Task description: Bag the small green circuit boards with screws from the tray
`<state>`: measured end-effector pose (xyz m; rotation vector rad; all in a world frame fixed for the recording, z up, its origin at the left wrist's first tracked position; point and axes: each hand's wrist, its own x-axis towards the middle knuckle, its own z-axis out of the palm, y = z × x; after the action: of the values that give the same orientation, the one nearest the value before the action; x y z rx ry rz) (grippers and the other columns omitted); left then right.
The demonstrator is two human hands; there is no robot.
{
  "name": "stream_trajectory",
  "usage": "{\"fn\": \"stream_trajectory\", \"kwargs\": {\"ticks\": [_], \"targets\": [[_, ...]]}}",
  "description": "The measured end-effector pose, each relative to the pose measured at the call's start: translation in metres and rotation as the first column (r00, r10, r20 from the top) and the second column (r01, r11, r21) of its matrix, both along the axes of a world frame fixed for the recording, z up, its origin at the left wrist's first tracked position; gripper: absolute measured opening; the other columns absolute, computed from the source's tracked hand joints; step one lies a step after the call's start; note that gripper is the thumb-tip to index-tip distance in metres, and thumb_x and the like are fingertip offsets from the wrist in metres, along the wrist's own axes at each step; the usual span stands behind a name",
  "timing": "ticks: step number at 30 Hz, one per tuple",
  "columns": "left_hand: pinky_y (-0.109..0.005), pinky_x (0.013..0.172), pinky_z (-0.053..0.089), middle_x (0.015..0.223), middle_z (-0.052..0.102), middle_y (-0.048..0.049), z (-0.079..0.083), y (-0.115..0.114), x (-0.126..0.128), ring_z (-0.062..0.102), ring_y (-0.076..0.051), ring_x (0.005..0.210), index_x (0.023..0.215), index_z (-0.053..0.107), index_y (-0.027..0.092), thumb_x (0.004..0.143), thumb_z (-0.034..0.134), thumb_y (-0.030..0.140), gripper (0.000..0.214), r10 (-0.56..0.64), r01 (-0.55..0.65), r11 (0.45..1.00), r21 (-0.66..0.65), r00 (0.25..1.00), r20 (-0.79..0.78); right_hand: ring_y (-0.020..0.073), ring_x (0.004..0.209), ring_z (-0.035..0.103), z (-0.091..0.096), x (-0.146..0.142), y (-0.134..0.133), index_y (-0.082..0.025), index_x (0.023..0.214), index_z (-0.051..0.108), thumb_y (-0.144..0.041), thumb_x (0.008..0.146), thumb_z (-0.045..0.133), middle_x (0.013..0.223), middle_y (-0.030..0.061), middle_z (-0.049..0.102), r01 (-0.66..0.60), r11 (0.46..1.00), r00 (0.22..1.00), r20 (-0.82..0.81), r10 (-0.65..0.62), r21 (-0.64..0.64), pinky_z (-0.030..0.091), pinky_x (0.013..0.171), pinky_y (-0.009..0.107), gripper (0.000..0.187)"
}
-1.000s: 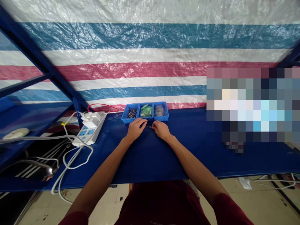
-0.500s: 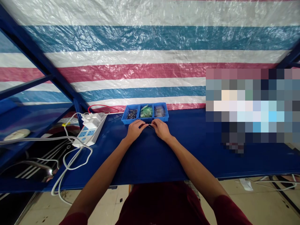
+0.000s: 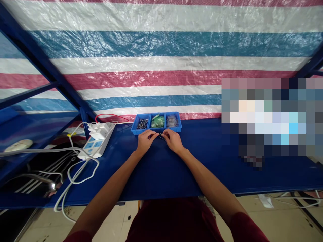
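Note:
My left hand and my right hand meet just in front of three blue bins, fingertips almost touching. Each hand is closed in a pinch on a tiny light-coloured piece between them, too small to name. A thin dark sliver shows beneath the fingertips; I cannot tell whether it is held or lies on the table. Behind my left hand, the left bin holds small metal pieces. Green plastic packets fill the middle bin, and clear plastic bags the right one.
The blue table runs across. A white power strip with chargers and looping white cables lies on the left. A blue frame post rises there. Striped sheeting hangs behind. A blurred patch covers the right side.
The view has tilted up slightly, so everything sits a little lower in the picture. Both hands stay in the same place, still pinching together, with barely any finger movement.

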<state>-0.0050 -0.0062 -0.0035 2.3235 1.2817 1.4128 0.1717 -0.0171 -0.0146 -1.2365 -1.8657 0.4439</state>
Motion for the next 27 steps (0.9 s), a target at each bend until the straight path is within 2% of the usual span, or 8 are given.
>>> {"fn": "stream_trajectory", "kwargs": {"ticks": [7,13,18,21,24,27], "targets": [[-0.029,0.066,0.053,0.079,0.070,-0.0040,0.003,-0.003,0.005,0.064,-0.017,0.071,0.078,0.068,0.019,0.084,0.060,0.043,0.025,-0.083,0.100,0.988,-0.118,0.987,0.139,0.0152,0.070,0.059,-0.002,-0.002,-0.001,-0.021,0.087,0.063,-0.031,0.091,0.050,0.075,0.0010,0.065,-0.016,1.000,1.000,-0.004,0.016,0.006,0.041,0.066,0.025,0.016],[-0.026,0.063,0.053,0.095,0.070,-0.0075,0.002,-0.001,0.004,0.066,-0.016,0.078,0.088,0.057,0.018,0.093,0.046,0.039,0.024,-0.133,0.168,0.962,-0.215,0.977,0.169,0.0154,0.067,0.059,0.001,-0.001,0.000,-0.020,0.088,0.063,-0.028,0.090,0.048,0.074,0.0018,0.065,0.042,0.999,0.999,-0.026,-0.042,0.008,0.041,0.065,0.025,0.017],[-0.027,0.068,0.051,0.079,0.067,-0.0036,-0.001,0.005,-0.002,0.063,-0.015,0.069,0.086,0.059,0.019,0.095,0.043,0.036,0.025,-0.069,0.065,0.988,-0.140,0.997,-0.023,0.0160,0.066,0.059,0.003,0.001,-0.001,-0.020,0.090,0.064,-0.030,0.092,0.044,0.076,0.0031,0.066,0.081,0.996,0.996,-0.044,-0.080,0.021,0.041,0.066,0.026,0.023],[-0.029,0.074,0.050,0.083,0.068,-0.0049,-0.003,0.007,-0.003,0.064,-0.017,0.075,0.086,0.063,0.019,0.093,0.047,0.039,0.026,-0.122,0.113,0.989,-0.090,0.988,-0.099,0.0164,0.067,0.059,0.004,0.002,-0.002,-0.019,0.091,0.064,-0.031,0.092,0.043,0.075,0.0036,0.066,0.082,0.996,0.996,-0.042,-0.081,0.032,0.042,0.066,0.026,0.024],[-0.029,0.074,0.050,0.083,0.069,-0.0054,-0.004,0.007,-0.003,0.064,-0.017,0.076,0.085,0.066,0.019,0.090,0.052,0.041,0.027,-0.180,0.173,0.982,-0.073,0.979,-0.097,0.0163,0.068,0.060,0.003,0.002,-0.001,-0.019,0.090,0.064,-0.031,0.092,0.042,0.077,0.0039,0.067,0.080,0.996,0.996,-0.054,-0.078,0.040,0.043,0.067,0.026,0.025],[-0.027,0.067,0.050,0.076,0.067,-0.0038,-0.005,0.006,-0.003,0.061,-0.016,0.068,0.083,0.067,0.019,0.085,0.059,0.044,0.026,-0.132,0.129,0.990,-0.062,0.991,-0.037,0.0161,0.067,0.060,0.001,0.002,0.000,-0.019,0.088,0.065,-0.031,0.091,0.043,0.077,0.0043,0.067,0.088,0.994,0.994,-0.074,-0.084,0.059,0.043,0.066,0.026,0.026]]}}
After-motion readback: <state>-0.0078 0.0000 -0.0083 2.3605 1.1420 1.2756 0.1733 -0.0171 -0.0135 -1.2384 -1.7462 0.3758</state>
